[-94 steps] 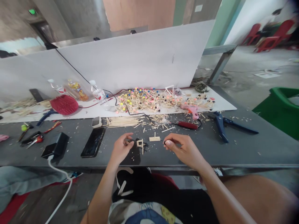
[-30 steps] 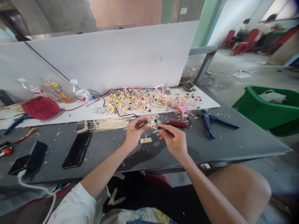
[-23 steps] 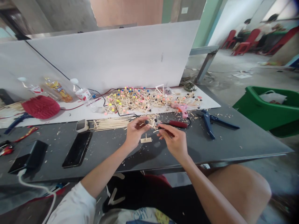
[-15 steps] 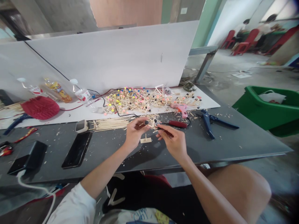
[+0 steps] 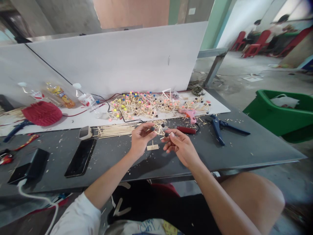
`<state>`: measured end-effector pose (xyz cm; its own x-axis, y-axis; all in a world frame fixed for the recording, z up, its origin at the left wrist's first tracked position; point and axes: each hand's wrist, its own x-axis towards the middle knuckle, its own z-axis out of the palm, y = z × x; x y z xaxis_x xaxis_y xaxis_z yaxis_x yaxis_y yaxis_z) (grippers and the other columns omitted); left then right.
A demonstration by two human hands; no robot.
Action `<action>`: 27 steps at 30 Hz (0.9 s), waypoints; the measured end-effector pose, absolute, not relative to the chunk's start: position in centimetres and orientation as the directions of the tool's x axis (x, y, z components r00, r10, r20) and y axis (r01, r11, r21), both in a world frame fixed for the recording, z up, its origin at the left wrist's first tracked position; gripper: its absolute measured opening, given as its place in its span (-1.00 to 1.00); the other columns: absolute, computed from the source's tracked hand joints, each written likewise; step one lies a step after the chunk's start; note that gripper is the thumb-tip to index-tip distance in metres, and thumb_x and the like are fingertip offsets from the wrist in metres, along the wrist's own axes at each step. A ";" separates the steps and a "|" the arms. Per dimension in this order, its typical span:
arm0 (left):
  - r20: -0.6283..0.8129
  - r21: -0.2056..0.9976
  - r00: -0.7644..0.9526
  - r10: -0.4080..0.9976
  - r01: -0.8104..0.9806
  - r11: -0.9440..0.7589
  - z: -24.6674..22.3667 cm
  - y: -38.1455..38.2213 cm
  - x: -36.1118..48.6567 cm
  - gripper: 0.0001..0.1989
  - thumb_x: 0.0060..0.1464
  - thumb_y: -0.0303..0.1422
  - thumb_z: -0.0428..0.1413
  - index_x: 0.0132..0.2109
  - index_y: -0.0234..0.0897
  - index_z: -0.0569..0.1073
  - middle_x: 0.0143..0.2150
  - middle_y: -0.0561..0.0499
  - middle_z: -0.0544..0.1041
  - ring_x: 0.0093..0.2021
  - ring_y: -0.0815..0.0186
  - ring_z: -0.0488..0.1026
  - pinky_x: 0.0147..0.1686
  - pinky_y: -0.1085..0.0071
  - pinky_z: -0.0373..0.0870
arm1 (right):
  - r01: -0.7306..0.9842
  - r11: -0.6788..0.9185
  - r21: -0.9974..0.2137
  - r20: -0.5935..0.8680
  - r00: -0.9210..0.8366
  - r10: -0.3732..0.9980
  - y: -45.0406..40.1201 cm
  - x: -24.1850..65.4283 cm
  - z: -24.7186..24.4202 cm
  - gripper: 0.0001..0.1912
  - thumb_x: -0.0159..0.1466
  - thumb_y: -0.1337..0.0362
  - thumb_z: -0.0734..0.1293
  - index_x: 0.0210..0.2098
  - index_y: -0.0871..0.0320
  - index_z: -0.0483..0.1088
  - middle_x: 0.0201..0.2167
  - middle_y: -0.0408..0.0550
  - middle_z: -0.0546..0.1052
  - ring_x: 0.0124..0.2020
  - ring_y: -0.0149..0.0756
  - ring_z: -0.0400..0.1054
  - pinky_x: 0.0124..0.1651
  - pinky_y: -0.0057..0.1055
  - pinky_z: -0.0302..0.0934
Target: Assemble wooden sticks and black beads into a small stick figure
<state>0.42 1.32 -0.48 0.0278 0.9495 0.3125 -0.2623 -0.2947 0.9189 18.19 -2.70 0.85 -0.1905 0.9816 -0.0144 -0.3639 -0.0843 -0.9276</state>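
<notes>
Left hand (image 5: 141,139): fingers closed in a pinch on a round black ball (image 5: 152,129) of the pale wood frame (image 5: 160,132), which is held above the smooth, dark counter (image 5: 232,150), between its front edge and the tangled heap (image 5: 139,106) of ball-tipped sticks along the back edge. Right hand (image 5: 179,145): fingers loosely curled, part-spread, at another black ball of the frame; contact cannot be confirmed. A flat, rectangular wood block (image 5: 153,148) with an upright peg lies between the hands.
</notes>
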 end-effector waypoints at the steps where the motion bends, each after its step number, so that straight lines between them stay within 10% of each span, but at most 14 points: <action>1: 0.314 0.916 0.031 0.949 -0.272 -0.294 -0.5 1.3 0.4 -0.68 -0.10 -0.38 0.38 -0.14 -0.18 0.56 -0.20 -0.01 0.57 -0.18 0.25 0.54 -0.23 0.35 0.51 | -0.398 -0.127 -0.909 -0.033 -0.236 0.971 -2.8 18.2 0.9 -0.61 0.23 -0.02 0.40 -0.09 0.10 0.41 -0.37 -0.09 0.58 -0.52 -0.39 0.45 -0.49 -0.49 0.34; 27: 0.325 0.874 0.078 0.942 -0.406 -0.268 -0.1 0.9 1.0 -0.62 -0.16 -0.45 0.41 -0.13 -0.20 0.58 -0.26 0.02 0.55 -0.26 0.35 0.53 -0.28 0.46 0.48 | -0.675 -0.332 -0.659 -0.045 -0.406 0.913 -3.3 17.3 1.0 -0.68 0.17 0.06 0.47 -0.21 0.16 0.53 -0.46 -0.12 0.60 -0.65 -0.55 0.34 -0.66 -0.69 0.20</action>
